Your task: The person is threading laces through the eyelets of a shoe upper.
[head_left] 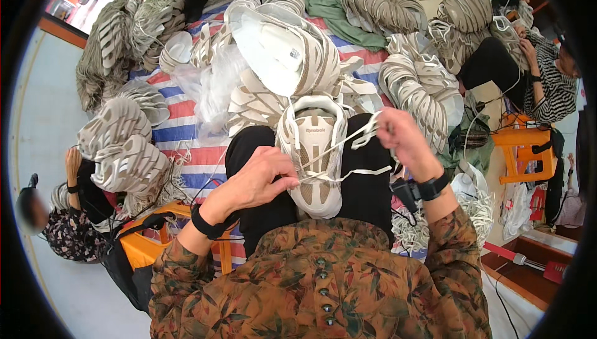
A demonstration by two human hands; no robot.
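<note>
A beige and white shoe upper rests between my black-trousered knees, toe toward me. A thin white shoelace crosses its lower eyelets, with one loose end sticking out to the right. My left hand is closed at the upper's left edge, thumb and fingers pinching beside the lower eyelets; the fingertips are partly hidden. Raised to the right of the upper, my right hand is closed on a looped length of the lace, drawn up taut from the eyelets. Just beyond stands a large nested stack of similar uppers.
More bundles of uppers lie on the striped sheet. A clear plastic bag is left of the stack. Loose white laces hang near my right elbow. Co-workers sit at both sides, near orange stools.
</note>
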